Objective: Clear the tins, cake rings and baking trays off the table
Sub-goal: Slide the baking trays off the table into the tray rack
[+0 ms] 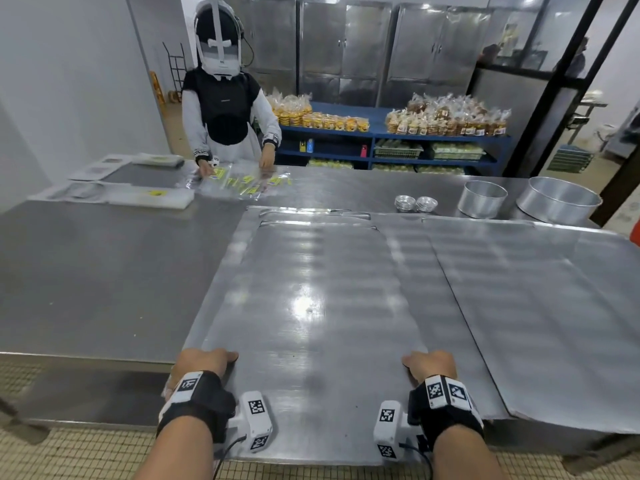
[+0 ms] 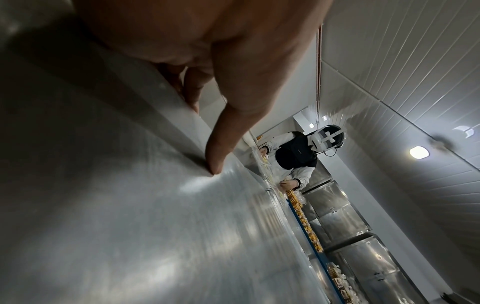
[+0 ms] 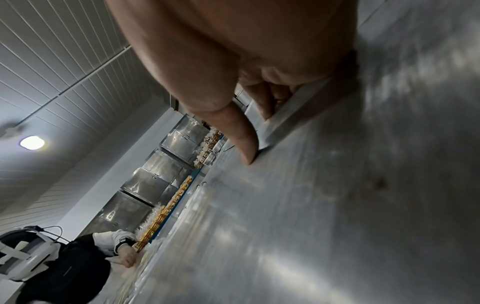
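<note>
Across the long stainless steel table (image 1: 104, 271), a large flat rectangular metal baking tray (image 1: 311, 289) juts over the near edge toward me, overlapping a second flat tray (image 1: 536, 306) on its right. My left hand (image 1: 202, 363) grips its left rim, thumb (image 2: 221, 148) on top, fingers curled beneath; my right hand (image 1: 431, 365) grips the right rim likewise. Two round aluminium cake tins (image 1: 483, 199) and small stacked foil cups (image 1: 415, 203) stand beyond.

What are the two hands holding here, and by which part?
Both hold the top flat silver metal baking tray by its side edges near the front corners: left hand on the left edge, right hand on the right.
</note>
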Demonstrator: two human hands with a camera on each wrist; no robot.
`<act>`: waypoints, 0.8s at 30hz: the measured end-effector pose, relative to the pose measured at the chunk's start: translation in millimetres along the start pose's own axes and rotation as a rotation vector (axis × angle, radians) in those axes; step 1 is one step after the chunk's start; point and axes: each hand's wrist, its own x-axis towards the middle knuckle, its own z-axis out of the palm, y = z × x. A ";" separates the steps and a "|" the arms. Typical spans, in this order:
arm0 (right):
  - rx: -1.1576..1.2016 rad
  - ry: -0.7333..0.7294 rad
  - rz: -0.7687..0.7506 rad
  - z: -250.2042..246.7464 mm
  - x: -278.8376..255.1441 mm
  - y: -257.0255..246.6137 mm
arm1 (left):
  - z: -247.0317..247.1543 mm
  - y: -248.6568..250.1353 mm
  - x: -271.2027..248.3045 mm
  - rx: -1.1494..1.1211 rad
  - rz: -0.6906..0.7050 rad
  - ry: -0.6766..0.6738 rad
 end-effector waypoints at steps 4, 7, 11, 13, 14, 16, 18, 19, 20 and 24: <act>-0.003 0.007 -0.002 12.1 11.2 -12.7 | 1.5 12.5 6.5 -0.003 0.007 -0.016; -0.057 -0.001 -0.008 16.7 16.7 -22.4 | 3.0 21.9 8.7 -0.010 0.014 -0.002; -0.072 0.002 -0.055 21.5 30.5 -32.2 | 12.2 28.7 24.6 -0.017 0.021 -0.001; -0.065 -0.001 -0.045 23.4 36.3 -36.4 | 17.6 29.5 32.9 -0.002 0.007 -0.008; -0.069 -0.010 -0.038 24.4 38.8 -38.1 | 20.0 30.3 36.6 0.000 0.003 -0.005; -0.091 -0.031 -0.045 26.1 38.7 -42.6 | 25.7 30.6 44.1 0.035 -0.006 0.013; -0.109 -0.039 -0.041 27.1 36.1 -47.4 | 34.9 26.3 56.3 0.094 -0.044 0.015; -0.128 -0.052 -0.049 28.4 36.9 -48.6 | 40.4 23.1 64.9 0.124 -0.056 0.017; -0.161 -0.065 -0.041 30.2 38.6 -49.2 | 44.6 20.5 70.7 0.161 -0.058 0.020; -0.307 -0.053 0.021 34.4 38.4 -49.1 | 50.4 19.3 78.2 0.208 -0.057 0.034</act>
